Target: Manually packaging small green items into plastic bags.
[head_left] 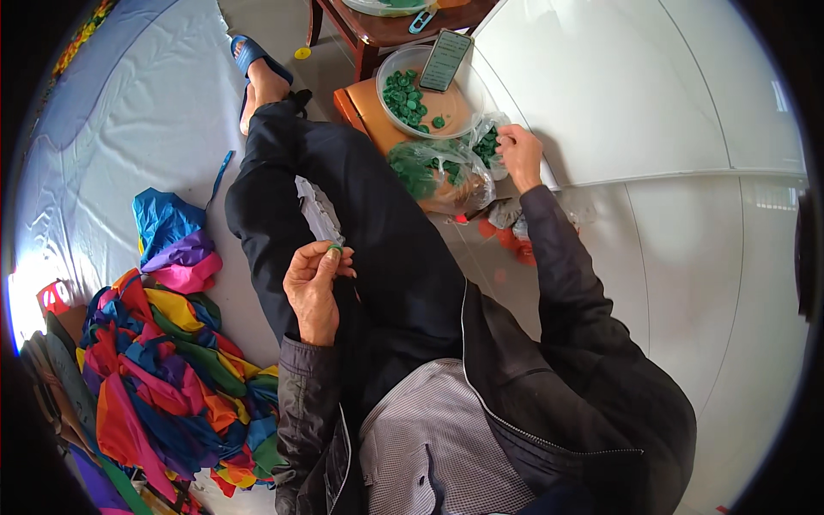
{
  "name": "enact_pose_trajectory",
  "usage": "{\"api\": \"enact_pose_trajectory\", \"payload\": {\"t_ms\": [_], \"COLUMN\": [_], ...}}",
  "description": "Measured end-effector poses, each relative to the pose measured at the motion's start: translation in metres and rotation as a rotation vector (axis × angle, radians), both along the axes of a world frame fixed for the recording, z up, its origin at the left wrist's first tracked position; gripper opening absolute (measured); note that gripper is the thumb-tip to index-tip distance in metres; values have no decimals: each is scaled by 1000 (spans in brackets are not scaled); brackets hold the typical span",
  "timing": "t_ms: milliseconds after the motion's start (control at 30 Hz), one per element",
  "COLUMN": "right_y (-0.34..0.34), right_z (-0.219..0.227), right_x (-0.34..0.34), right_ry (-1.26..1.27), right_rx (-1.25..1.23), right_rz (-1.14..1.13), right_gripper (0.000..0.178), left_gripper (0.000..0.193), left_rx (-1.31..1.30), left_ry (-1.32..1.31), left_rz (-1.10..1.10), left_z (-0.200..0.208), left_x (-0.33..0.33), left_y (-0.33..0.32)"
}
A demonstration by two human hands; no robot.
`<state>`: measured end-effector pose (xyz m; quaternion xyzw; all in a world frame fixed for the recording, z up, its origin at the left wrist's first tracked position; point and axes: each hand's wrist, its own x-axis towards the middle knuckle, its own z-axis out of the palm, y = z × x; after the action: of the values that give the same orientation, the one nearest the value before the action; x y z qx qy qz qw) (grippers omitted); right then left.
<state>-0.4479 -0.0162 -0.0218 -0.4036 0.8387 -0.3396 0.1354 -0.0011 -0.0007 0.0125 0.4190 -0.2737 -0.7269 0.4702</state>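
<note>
One green piece in hand, plenty more loose

The small green piece (336, 248) is over the person's lap, pinched between thumb and finger of the left hand (312, 294). Just beyond it a pale strip (319, 210) lies along the thigh; I can't tell from here whether the two are joined.

Over on the right, the right hand (520, 159), fingers bent, is at a small clear bag (487, 142) of green pieces. Whether it has hold of one I can't make out.

By the look of it, much is left: a larger clear bag (449, 172) bulges with green beside it, and more pieces lie loose in the round tub (451, 108) on the low orange-brown worktop (357, 118), where a phone (445, 60) leans. To the left sits a heap of bright cloth (163, 369); how much of anything is finished, I can't judge.
</note>
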Motion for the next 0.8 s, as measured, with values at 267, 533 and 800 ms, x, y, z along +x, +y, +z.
{"api": "enact_pose_trajectory", "payload": {"t_ms": [267,533,800], "right_y": [-30,-27,-25], "right_z": [-55,-59,-56], "right_x": [-20,-11,-11], "right_ry": [588,675,562], "right_rx": [196,260,185], "right_rz": [220,205,272], "right_gripper": [14,12,13], "left_gripper": [11,10,10], "left_rx": [45,34,47], "left_ry": [-10,23,31], "left_rz": [-30,-70,-104], "left_z": [0,-1,3], "left_x": [5,4,5], "left_y": [0,-1,-2]}}
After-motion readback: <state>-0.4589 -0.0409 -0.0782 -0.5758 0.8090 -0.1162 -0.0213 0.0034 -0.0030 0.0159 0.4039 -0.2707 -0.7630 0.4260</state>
